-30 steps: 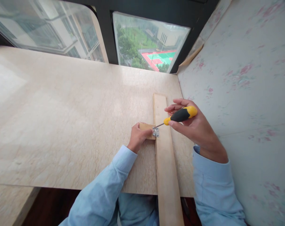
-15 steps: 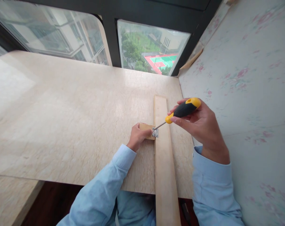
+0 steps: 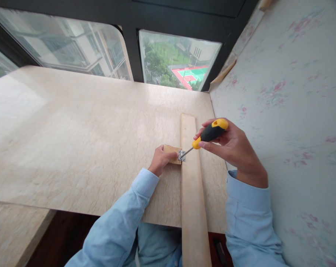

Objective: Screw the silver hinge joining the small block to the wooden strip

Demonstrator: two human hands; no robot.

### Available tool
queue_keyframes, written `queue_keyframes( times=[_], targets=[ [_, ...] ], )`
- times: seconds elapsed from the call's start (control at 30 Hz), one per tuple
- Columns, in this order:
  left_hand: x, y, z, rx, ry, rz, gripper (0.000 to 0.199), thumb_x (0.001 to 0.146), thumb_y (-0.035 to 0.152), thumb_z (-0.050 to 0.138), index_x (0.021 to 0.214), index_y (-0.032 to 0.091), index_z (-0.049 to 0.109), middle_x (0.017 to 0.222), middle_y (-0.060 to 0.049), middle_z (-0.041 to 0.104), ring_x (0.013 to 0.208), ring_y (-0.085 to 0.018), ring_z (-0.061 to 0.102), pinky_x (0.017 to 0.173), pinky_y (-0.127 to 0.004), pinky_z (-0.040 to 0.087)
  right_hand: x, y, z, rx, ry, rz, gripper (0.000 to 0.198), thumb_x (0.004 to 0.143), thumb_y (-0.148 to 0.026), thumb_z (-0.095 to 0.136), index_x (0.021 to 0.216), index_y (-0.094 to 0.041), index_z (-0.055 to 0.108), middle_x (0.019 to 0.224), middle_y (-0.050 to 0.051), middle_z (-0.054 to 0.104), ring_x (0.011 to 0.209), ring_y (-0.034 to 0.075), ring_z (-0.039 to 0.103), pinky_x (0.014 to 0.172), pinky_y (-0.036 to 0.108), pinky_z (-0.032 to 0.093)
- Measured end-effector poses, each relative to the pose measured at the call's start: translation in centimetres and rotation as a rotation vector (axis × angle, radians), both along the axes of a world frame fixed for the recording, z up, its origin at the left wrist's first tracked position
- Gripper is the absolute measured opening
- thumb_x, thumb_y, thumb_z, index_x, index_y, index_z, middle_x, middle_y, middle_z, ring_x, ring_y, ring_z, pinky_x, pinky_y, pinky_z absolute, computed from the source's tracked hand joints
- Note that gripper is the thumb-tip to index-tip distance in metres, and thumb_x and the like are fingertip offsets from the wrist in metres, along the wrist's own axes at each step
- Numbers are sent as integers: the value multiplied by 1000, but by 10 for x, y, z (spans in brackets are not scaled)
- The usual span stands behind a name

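Observation:
A small metal hinge (image 3: 183, 156) bridges a short wooden block (image 3: 169, 149) and a long wooden board (image 3: 192, 193). My left hand (image 3: 161, 159) grips the block, its thumb pressed on top close to the hinge. In my right hand (image 3: 234, 148) is a screwdriver (image 3: 213, 129) with a yellow and black handle, held at a slant. Its shaft points down to the left, and the tip meets the lower left part of the hinge. Whether the tip sits in a screw is too small to tell.
The board lies on a beige marble-patterned ledge (image 3: 87, 148) and sticks out past its front edge. A flowered wall (image 3: 295, 129) rises close on the right. Dark-framed windows (image 3: 179, 59) stand behind. A dark object (image 3: 220, 252) lies low beside the board.
The screwdriver tip has shifted from the hinge's upper part to its lower left. My right hand has moved slightly left and down with it; my left hand still grips the block.

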State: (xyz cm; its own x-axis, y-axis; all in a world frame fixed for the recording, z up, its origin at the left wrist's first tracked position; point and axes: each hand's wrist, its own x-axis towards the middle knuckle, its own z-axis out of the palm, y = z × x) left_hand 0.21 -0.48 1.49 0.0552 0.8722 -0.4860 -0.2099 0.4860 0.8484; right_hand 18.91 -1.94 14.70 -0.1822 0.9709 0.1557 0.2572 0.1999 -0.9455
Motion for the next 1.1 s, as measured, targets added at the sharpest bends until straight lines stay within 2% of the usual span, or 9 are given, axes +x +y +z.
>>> queue_keyframes(
  times=[0.23,0.43,0.53,0.6,0.7,0.8,0.87,0.97,1.1],
  targets=[
    [1,0,-1,-1,4,15,33,53,11,80,80,13,62,70,0,67,61,-13,62,55,-24,50,-2,-6,6,37,-53,92,41,75,-34,84,107,-24,60,97,4,72,95,23,73,87,40,62],
    [1,1,0,-1,-3,16,34,51,11,80,80,12,63,72,-2,69,61,-15,63,55,-25,50,-2,-9,9,59,-104,126,36,79,-35,79,108,-25,60,99,4,71,95,22,73,86,40,62],
    [1,0,0,-4,-11,21,34,50,11,81,80,12,63,71,-3,69,61,-15,63,56,-25,51,-2,-6,6,65,-97,122,39,77,-39,82,105,-24,60,98,3,71,93,22,73,83,37,62],
    [1,0,0,-3,-11,23,34,51,10,80,79,12,63,70,-2,68,61,-14,63,56,-25,50,-1,-2,1,89,-116,78,43,71,-42,86,100,-24,59,94,2,70,87,21,72,79,35,63],
    [2,0,0,1,0,28,33,51,10,79,79,13,62,69,-1,67,60,-14,61,55,-24,49,-3,5,-7,150,-223,-70,52,59,-46,92,89,-24,55,80,-3,63,71,17,66,67,32,60],
    [2,-1,-1,1,0,31,33,51,10,79,80,13,62,69,0,67,60,-14,62,55,-24,49,-7,10,-13,201,-312,-192,54,58,-48,91,85,-25,50,74,-5,59,66,16,61,65,32,58],
    [1,-1,-2,2,-3,28,34,52,11,79,80,14,61,69,0,67,60,-14,62,55,-24,49,-10,11,-15,219,-290,-167,49,65,-47,88,88,-25,51,83,-2,62,77,18,65,75,35,59],
    [1,-1,-1,5,0,23,33,52,11,79,80,14,62,69,0,67,61,-14,61,55,-24,49,-12,9,-16,184,-124,-5,41,77,-41,81,104,-27,53,108,3,65,104,22,67,91,40,58],
    [1,-2,0,15,5,19,30,53,11,79,79,14,63,69,0,67,61,-14,62,56,-24,49,-10,3,-12,58,83,184,60,85,-38,73,135,-34,40,134,6,60,128,24,59,106,48,53]
  ],
)
